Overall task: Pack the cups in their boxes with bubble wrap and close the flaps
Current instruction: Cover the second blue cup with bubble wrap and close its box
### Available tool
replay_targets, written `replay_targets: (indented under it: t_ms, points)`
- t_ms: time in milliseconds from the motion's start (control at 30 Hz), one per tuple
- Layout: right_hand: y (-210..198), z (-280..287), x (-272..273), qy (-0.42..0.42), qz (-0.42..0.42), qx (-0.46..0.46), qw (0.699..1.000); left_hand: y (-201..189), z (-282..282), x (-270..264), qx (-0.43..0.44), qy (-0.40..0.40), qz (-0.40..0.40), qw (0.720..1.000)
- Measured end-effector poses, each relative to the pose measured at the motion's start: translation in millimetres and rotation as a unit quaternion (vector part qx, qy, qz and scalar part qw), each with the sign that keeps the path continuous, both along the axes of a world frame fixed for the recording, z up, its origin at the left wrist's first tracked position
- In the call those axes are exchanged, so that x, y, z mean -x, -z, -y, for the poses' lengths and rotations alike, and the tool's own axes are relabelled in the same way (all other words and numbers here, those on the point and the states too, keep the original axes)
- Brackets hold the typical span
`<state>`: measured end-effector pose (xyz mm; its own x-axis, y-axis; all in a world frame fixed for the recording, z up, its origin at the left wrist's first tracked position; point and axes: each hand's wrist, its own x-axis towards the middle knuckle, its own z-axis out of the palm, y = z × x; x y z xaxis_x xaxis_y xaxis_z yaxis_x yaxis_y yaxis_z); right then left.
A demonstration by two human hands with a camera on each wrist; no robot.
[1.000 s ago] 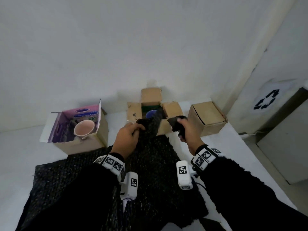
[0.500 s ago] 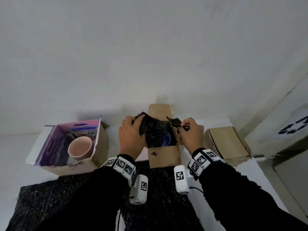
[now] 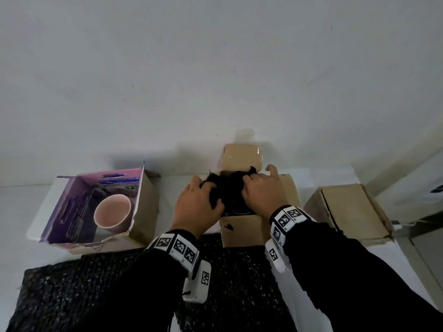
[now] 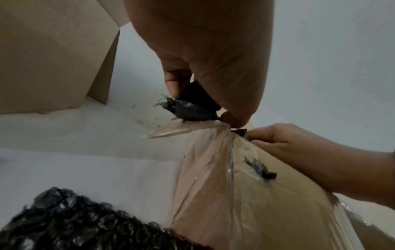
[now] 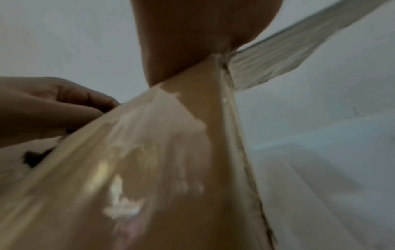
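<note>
An open brown cardboard box [image 3: 242,232] stands in the middle of the table. A crumpled piece of black bubble wrap [image 3: 230,185] fills its top, and only a sliver of the blue cup [image 3: 236,212] shows beneath. My left hand [image 3: 203,195] grips the wrap at the box's left rim; in the left wrist view its fingers pinch the wrap [image 4: 189,108]. My right hand [image 3: 254,188] holds the wrap at the right rim, one finger raised. At the left, a pink cup [image 3: 112,213] sits in an open purple-lined box [image 3: 143,207].
A closed cardboard box [image 3: 347,209] stands at the right. A large sheet of black bubble wrap [image 3: 72,295] lies across the near table under my forearms. The middle box's far flap [image 3: 242,156] stands against the white wall.
Both hands carried the piece of wrap from in front of the middle box to over it and pressed it down into the opening. The blue cup is now almost covered.
</note>
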<state>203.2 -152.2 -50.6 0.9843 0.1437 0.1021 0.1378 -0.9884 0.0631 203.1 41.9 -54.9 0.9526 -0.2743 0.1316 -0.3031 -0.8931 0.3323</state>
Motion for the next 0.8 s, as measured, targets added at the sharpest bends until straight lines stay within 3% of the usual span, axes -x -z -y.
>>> replay_targets:
  t_ms: [167,300,367,500,633,800]
  points:
    - [-4,2,14,-0.008,-0.127,-0.003,0.992,-2,3,10,0.028,-0.012,-0.045,0.999]
    - [-7,6,19,-0.035,-0.170,-0.001,0.985,-6,0,19,0.022,-0.015,-0.075,0.997]
    - [-7,8,23,-0.050,-0.161,0.006,0.986,-11,-2,19,0.024,-0.005,-0.069,0.997]
    - [-3,11,27,-0.067,-0.063,-0.008,0.996,-22,3,13,0.042,0.022,-0.044,0.998]
    - [-9,15,32,-0.034,0.020,-0.208,0.977,-21,14,8,0.126,0.045,-0.031,0.991]
    - [-19,9,30,-0.024,-0.052,-0.343,0.938,-15,26,4,0.194,0.083,-0.013,0.977]
